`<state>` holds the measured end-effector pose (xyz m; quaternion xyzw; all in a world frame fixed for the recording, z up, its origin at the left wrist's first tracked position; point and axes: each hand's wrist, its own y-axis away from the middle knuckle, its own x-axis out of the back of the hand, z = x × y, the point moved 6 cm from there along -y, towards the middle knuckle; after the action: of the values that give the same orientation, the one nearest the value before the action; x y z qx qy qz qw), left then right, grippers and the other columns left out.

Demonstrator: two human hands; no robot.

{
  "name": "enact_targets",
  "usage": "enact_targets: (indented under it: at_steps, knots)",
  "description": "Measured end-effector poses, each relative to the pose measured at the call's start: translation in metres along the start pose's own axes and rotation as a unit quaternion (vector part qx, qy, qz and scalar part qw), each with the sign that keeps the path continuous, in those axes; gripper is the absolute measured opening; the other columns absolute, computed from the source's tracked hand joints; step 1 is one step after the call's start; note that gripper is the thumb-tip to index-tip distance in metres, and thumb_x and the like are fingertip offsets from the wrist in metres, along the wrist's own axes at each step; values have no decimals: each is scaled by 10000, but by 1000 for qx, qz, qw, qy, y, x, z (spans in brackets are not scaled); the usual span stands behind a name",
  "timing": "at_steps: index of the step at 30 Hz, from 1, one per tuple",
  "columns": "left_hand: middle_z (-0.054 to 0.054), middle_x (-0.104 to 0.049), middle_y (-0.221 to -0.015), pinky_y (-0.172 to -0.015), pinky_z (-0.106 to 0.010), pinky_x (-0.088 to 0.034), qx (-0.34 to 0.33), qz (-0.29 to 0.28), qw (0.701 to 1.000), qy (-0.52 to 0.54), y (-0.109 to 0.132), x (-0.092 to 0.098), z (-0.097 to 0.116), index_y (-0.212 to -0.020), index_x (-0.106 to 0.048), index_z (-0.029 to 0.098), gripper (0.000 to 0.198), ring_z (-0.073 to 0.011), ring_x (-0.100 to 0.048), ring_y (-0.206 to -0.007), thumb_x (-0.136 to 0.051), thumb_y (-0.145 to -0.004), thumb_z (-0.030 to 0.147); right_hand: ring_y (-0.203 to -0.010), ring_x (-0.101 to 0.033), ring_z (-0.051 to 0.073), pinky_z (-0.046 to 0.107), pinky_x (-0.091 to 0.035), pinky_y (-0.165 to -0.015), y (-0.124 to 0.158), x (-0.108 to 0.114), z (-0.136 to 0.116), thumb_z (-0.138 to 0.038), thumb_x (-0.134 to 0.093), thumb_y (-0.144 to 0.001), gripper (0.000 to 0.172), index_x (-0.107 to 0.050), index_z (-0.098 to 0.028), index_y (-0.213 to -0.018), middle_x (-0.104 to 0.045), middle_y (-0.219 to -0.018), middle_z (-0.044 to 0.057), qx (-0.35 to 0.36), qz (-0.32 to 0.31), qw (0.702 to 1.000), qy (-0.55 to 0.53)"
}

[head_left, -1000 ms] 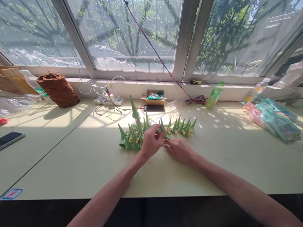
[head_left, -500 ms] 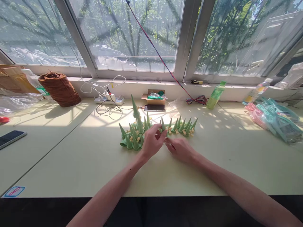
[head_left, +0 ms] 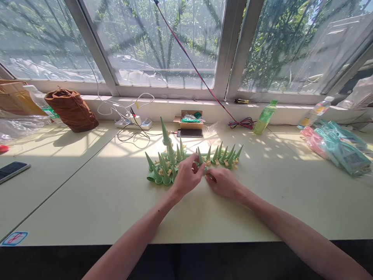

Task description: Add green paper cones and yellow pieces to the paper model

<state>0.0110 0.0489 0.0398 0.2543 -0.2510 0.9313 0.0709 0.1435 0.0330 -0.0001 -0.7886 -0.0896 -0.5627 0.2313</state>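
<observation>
In the head view, my left hand (head_left: 189, 171) is closed around a green cone (head_left: 200, 156) near the middle of the table, its fingers partly hiding the cone's base. Just to its right, my right hand (head_left: 223, 181) has thumb and fingertips pinched together close to that base; whatever is between them is too small to make out. Left of my hands stands a cluster of green cones (head_left: 158, 178) with small cream-coloured pieces among them, and a taller cone stack (head_left: 164, 132) rises behind. A row of similar green cones (head_left: 223, 157) extends to the right.
At the back are a small open box (head_left: 191, 125), a dark phone (head_left: 189, 133) and a power strip (head_left: 146, 124) with cables. A brown bag (head_left: 71, 111) stands left; a green bottle (head_left: 265, 117) and packaged pastel items (head_left: 344, 149) are right. Another phone (head_left: 13, 171) lies far left.
My right hand's fingertips have shifted slightly at the base of the cone. My left hand keeps its hold, and the whole view has drifted a little to the left.
</observation>
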Motion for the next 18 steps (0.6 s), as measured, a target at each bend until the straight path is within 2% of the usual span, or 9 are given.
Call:
enact_targets:
  at_steps: [5, 12, 18]
  knots:
    - [32, -511, -614, -469, -207, -348, 10, -4, 1000, -13, 2, -2, -1, -833, -480, 185, 146, -80, -441, -474, -539, -872, 313, -514, -505, 116, 229, -316, -543, 1, 12, 6, -193, -546, -849, 26, -564, -186, -833, -582, -587, -24, -17, 58, 995, -82]
    - [34, -510, -633, -479, -220, -343, 21, -18, 999, -20, 5, -6, -3, -810, -432, 197, 151, -91, -463, -487, -533, -865, 296, -495, -460, 98, 221, -346, -523, 2, 26, 19, -235, -518, -881, 72, -530, -192, -826, -567, -628, -30, -54, 164, 974, -149]
    - [27, -512, -633, -517, -238, -363, 5, -88, 995, -39, 7, -16, -3, -810, -484, 189, 83, -113, -482, -537, -541, -835, 244, -503, -521, 83, 214, -402, -527, 5, 41, 15, -247, -499, -901, 73, -522, -192, -860, -602, -730, -18, -70, 247, 949, -184]
